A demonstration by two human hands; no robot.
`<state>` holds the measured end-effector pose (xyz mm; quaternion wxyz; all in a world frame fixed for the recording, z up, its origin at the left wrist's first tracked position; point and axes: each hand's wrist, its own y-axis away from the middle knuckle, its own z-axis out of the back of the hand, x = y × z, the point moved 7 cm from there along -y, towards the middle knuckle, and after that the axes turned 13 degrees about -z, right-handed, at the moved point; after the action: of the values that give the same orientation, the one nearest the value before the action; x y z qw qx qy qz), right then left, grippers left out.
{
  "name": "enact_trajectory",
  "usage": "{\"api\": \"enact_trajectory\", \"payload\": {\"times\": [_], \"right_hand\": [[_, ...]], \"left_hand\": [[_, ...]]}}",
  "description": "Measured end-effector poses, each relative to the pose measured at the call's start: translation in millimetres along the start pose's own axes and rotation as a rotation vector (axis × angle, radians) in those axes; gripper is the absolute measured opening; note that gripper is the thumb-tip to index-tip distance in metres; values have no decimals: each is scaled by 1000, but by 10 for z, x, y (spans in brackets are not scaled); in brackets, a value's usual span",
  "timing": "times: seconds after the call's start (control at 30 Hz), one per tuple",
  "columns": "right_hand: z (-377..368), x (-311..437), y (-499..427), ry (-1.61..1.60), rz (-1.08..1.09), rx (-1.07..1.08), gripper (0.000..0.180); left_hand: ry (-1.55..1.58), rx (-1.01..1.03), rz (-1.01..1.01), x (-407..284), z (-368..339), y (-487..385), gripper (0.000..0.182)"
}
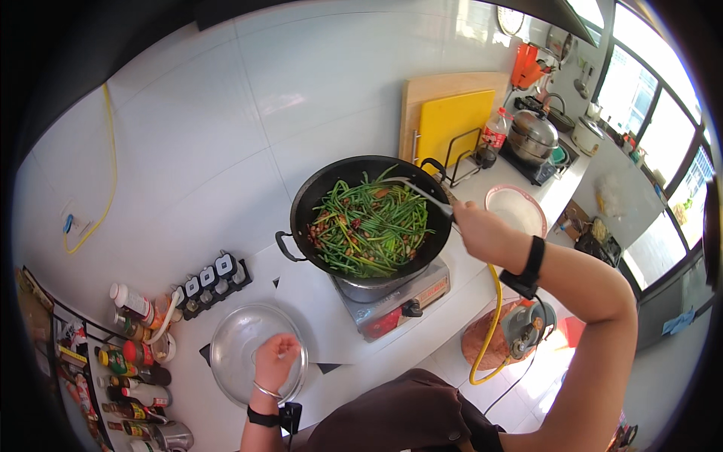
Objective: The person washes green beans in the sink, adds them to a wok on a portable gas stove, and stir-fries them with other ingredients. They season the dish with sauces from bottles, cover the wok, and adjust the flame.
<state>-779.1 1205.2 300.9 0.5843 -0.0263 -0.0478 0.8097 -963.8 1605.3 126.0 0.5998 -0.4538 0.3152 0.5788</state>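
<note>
A black wok (303, 195) with two side handles stands on a single-burner gas stove (404, 305). In it lies a heap of long green vegetable stalks (378, 220), mixed with peanuts or beans and bits of red chilli. My right hand (490, 234) grips the handle of a metal spatula (425, 193), its blade among the stalks at the wok's far right. Over a round metal lid or shallow basin (234, 344) at left, my left hand (277, 359) is loosely curled and holds nothing visible; whether it touches the metal cannot be told.
A seasoning rack (208, 288) and several bottles (138, 364) line the left. Yellow and wooden cutting boards (454, 127) lean behind the wok. A pink-rimmed basin (517, 206) is right. Below the counter stands a gas cylinder (480, 342) with a yellow hose (492, 327).
</note>
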Motion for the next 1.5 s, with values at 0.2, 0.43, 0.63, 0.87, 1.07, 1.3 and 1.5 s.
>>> {"api": "enact_trajectory", "payload": {"times": [0.2,0.43,0.63,0.87,1.07,1.3,1.5], "right_hand": [[545,-348,-605,106,-118,136,19],[230,-737,-1304,104,33,416,23],[-164,-1161,-1540,-223,-209,977,21],[-762,-861,-1472,-547,-149,1276,15],[-490,-778,-1326,-565,-98,1305,12],[199,-545,-993,-254,-21,985,23],[786,-142,-597,38,25,783,21]], "left_hand": [[-267,-273,-289,-405,325,-1141,24],[-517,-327,-190,-447,10,-1904,21],[-539,-397,-213,-591,-21,-1870,18],[-460,-395,-148,-625,-49,-1834,19],[-335,-374,-41,-540,-26,-1776,29],[-166,-485,-23,-463,160,-1678,43],[-136,-393,-22,-445,281,-1638,32]]}}
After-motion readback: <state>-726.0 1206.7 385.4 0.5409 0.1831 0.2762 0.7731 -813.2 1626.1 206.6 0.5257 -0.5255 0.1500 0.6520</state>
